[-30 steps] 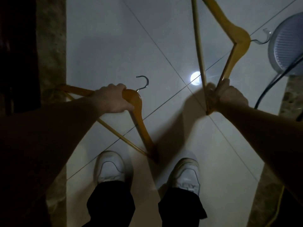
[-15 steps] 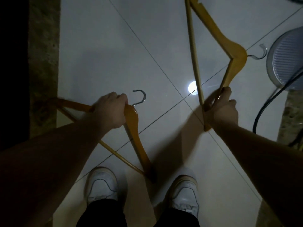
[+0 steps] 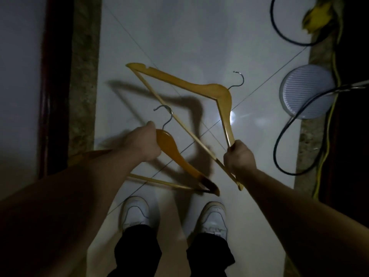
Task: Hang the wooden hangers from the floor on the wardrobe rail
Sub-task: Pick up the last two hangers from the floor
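1. Dim room, seen from the head camera looking straight down; glossy white tiled floor (image 3: 179, 37) with thin diagonal grout lines and one bright light reflection; mottled stone border strip (image 3: 84, 76) along the left edge of the tiles, dark wooden frame (image 3: 54, 76) just beyond it.
2. Left hand (image 3: 142, 141) closed round the neck of the near wooden hanger (image 3: 173, 154), just beside its metal hook (image 3: 164, 116); hook points away from the body; one shoulder runs down toward the feet, its tip dark and blurred; the other shoulder is hidden behind the left forearm; thin lower bar visible below the hand.
3. Right hand (image 3: 239, 158) gripped in a fist on one shoulder end of the far wooden hanger (image 3: 199, 86); this hanger is held up off the floor, notched far end toward upper left, hook (image 3: 238, 80) toward the right; its lower bar crosses diagonally between the two hands.
4. Both hangers cast strong shadows on the tiles; whether the two hangers touch each other cannot be told.
5. Two white sneakers (image 3: 135, 214) and black trouser legs at the bottom, feet apart on the tiles.
6. Right side: ribbed round white disc (image 3: 305, 90) on the floor at the tile edge; black cable (image 3: 283, 136) loops over it; yellow cable (image 3: 327, 136) runs along the right border.
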Tool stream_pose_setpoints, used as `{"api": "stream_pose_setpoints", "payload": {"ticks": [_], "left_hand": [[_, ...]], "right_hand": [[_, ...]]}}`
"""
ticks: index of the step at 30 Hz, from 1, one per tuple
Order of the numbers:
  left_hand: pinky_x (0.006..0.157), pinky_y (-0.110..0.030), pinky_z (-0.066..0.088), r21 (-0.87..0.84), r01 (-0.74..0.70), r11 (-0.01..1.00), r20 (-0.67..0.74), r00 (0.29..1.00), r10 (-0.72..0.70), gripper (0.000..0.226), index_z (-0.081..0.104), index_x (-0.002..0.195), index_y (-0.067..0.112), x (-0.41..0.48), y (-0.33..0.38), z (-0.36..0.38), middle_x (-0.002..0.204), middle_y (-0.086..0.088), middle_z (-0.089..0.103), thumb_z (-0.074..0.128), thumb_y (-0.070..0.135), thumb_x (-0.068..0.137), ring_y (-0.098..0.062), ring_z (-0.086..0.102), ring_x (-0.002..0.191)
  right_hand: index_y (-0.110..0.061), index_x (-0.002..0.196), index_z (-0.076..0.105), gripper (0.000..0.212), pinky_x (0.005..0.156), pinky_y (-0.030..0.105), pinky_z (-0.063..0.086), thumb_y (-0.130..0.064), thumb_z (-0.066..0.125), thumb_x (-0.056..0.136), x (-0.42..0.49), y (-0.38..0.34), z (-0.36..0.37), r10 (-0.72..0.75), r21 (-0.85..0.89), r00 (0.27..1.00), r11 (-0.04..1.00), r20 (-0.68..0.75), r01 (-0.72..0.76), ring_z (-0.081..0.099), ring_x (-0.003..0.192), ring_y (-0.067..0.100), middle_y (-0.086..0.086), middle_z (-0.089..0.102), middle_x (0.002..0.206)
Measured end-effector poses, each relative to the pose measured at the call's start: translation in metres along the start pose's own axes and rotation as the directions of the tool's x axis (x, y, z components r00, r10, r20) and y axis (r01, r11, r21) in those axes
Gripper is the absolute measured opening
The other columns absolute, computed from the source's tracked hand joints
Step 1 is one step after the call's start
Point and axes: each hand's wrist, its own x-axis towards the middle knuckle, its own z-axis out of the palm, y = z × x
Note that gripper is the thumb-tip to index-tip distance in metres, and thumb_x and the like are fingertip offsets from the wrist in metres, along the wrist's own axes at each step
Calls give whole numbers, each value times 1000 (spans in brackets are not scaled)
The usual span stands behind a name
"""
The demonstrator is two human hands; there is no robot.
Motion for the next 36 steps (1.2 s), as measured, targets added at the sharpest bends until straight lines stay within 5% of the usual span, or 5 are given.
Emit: {"api": "stream_pose_setpoints", "payload": {"ticks": [14,21,28,32,36], "left_hand": [[51,-31,40,-33,-176,984,-273,948,161,27,38,81,27,-189,75,-215,73,0,55,62,18,74,-21,54,65],[49,-23,30,-23,-281,959,-440,865,242,32,41,94,24,-304,151,-389,79,3,51,68,10,83,-16,53,69],[83,-36,53,51,-361,931,-633,709,310,49,47,130,16,-413,213,-525,117,-7,63,68,11,86,-28,62,106],[66,-33,50,18,-482,876,-715,607,348,23,49,96,17,-477,239,-598,83,4,59,66,31,89,-23,65,84],[55,-31,52,47,-586,809,-800,463,382,42,44,101,27,-553,257,-667,82,4,62,78,25,76,-14,63,70]], "right_hand": [[-12,83,52,9,56,37,47,-5,46,86,-168,-107,-211,-171,48,975,983,-144,180,57,66,29,8,57,70],[-8,89,55,12,69,45,54,-1,46,86,-265,-180,-368,-265,57,926,955,-268,290,61,76,34,12,63,77],[-15,91,60,11,61,30,44,-7,52,91,-354,-248,-504,-383,76,810,885,-443,460,63,80,29,0,62,77],[-7,122,61,26,81,36,49,-13,53,98,-406,-274,-583,-536,-85,655,804,-532,589,63,102,33,13,67,113],[-17,89,57,5,71,32,41,-15,57,93,-467,-297,-670,-590,-157,558,757,-584,635,61,85,30,1,58,84]]}}
